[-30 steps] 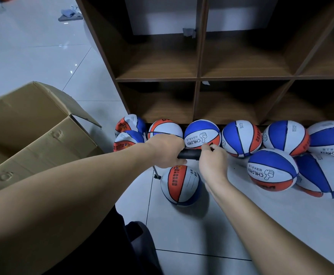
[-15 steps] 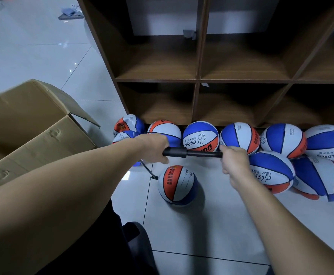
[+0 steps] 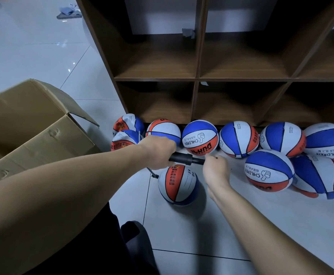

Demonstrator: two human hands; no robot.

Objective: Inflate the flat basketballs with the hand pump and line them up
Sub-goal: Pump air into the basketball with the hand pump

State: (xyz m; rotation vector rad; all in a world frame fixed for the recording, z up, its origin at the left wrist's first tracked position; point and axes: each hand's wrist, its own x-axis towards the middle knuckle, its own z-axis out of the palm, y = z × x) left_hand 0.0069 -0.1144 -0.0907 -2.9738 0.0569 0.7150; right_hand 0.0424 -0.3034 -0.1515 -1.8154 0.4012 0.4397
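My left hand grips the barrel of a black hand pump, held level above the floor. My right hand grips the pump's handle end, close against the barrel. A thin black hose drops from the pump to an orange, white and blue basketball lying on the tiles just below my hands. Several more basketballs lie along the foot of the shelf, among them a round one marked CHILDREN and another to the right. Two flat, crumpled balls sit at the left end.
A brown wooden shelf unit with open cubbies stands behind the balls. An open cardboard box is on the floor to the left. White tiled floor spreads to the right front. My dark-clothed knee is at the bottom.
My right hand has pushed the pump handle back in toward the barrel after pulling it out to the right half a second ago. The left hand stays on the barrel.
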